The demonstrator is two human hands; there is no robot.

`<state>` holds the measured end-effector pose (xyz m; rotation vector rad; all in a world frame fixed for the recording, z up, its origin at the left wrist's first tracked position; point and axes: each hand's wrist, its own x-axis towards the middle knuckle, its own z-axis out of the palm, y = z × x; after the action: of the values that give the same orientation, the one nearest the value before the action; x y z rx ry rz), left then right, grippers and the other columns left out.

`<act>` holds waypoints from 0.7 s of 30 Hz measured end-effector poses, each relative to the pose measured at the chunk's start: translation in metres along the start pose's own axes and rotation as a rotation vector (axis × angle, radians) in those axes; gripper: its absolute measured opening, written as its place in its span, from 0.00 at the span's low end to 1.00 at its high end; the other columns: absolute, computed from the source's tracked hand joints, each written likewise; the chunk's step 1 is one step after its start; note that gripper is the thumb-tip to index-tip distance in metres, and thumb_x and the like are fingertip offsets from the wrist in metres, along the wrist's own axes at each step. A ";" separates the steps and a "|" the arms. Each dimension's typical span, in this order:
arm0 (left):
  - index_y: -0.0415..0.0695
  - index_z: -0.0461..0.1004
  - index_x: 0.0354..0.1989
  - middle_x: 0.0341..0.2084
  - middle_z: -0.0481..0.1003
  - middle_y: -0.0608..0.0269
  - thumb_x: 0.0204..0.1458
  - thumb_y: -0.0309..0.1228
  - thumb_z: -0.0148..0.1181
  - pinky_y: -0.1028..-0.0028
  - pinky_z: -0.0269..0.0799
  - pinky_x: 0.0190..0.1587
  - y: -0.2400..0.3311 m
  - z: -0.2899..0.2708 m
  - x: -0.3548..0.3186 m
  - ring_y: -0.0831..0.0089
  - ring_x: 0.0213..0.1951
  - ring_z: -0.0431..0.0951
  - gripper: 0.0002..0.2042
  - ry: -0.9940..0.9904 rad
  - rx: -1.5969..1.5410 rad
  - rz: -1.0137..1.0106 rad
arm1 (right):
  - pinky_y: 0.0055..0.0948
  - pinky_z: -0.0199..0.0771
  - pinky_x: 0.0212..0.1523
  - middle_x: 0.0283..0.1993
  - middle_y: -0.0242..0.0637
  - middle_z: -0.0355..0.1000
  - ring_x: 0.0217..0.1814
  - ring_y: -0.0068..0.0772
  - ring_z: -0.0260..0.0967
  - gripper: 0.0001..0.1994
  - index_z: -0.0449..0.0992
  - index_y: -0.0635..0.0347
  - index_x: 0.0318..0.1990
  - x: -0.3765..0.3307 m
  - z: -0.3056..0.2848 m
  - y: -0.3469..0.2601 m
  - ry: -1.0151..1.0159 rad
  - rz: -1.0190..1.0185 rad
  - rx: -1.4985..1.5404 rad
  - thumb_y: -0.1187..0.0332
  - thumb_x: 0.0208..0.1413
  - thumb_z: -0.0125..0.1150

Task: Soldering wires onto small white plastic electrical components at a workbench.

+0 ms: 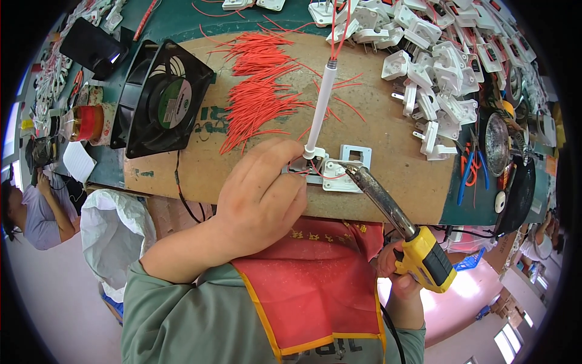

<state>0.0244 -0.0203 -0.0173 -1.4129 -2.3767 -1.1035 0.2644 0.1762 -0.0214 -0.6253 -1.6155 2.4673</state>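
Note:
My left hand [257,191] is closed at the near edge of the board, its fingertips pinching a small white plastic housing. A white tube [321,109] rises from that spot, with red wires coming out of its top. Beside it lies an open white plug casing [341,176] with a thin red wire across it, on a pale flat fixture [356,155]. My right hand [400,270] grips the handle of a yellow-and-black soldering gun [427,258]. The gun's metal tip touches or hovers just above the casing; I cannot tell which.
Cut red wires [260,88] lie in a pile on the brown board [206,54]. A black fan [160,100] stands at left. White plug casings [433,85] heap up at right, near blue-handled pliers [473,173] and a metal dish [497,139]. Another person [42,209] sits far left.

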 end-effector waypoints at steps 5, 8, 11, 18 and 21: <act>0.40 0.72 0.31 0.44 0.73 0.50 0.37 0.16 0.66 0.63 0.74 0.44 0.001 -0.001 0.000 0.52 0.44 0.77 0.12 -0.002 0.008 -0.004 | 0.26 0.62 0.22 0.23 0.28 0.61 0.22 0.26 0.61 0.37 0.67 0.59 0.56 -0.002 0.002 -0.002 0.043 0.007 0.002 0.45 0.45 0.74; 0.37 0.71 0.29 0.44 0.72 0.49 0.39 0.18 0.64 0.62 0.75 0.42 0.007 -0.009 0.005 0.51 0.43 0.77 0.09 -0.012 -0.004 -0.002 | 0.26 0.62 0.22 0.23 0.28 0.62 0.22 0.26 0.61 0.37 0.67 0.60 0.56 0.000 0.000 -0.005 0.009 0.038 -0.006 0.46 0.46 0.74; 0.39 0.75 0.35 0.48 0.72 0.49 0.40 0.18 0.65 0.62 0.75 0.46 0.004 -0.029 0.001 0.51 0.46 0.76 0.11 -0.111 -0.168 -0.111 | 0.25 0.62 0.22 0.23 0.28 0.62 0.22 0.25 0.60 0.37 0.66 0.61 0.57 -0.002 -0.005 -0.002 0.023 -0.035 -0.026 0.44 0.48 0.72; 0.47 0.80 0.37 0.59 0.65 0.47 0.37 0.20 0.69 0.55 0.67 0.58 -0.020 -0.032 -0.011 0.44 0.60 0.67 0.16 -0.185 -0.127 0.018 | 0.23 0.62 0.21 0.23 0.26 0.62 0.21 0.22 0.60 0.36 0.64 0.60 0.56 0.000 -0.009 -0.003 0.013 -0.089 -0.062 0.42 0.50 0.68; 0.49 0.80 0.36 0.62 0.62 0.46 0.37 0.22 0.71 0.51 0.63 0.61 -0.015 -0.022 -0.006 0.40 0.63 0.62 0.15 -0.142 -0.143 0.039 | 0.23 0.62 0.20 0.23 0.26 0.62 0.21 0.22 0.60 0.36 0.64 0.61 0.55 -0.002 -0.004 -0.003 0.052 -0.108 -0.061 0.42 0.51 0.69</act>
<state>0.0110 -0.0436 -0.0123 -1.6278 -2.3951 -1.2232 0.2675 0.1802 -0.0201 -0.5886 -1.6650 2.3139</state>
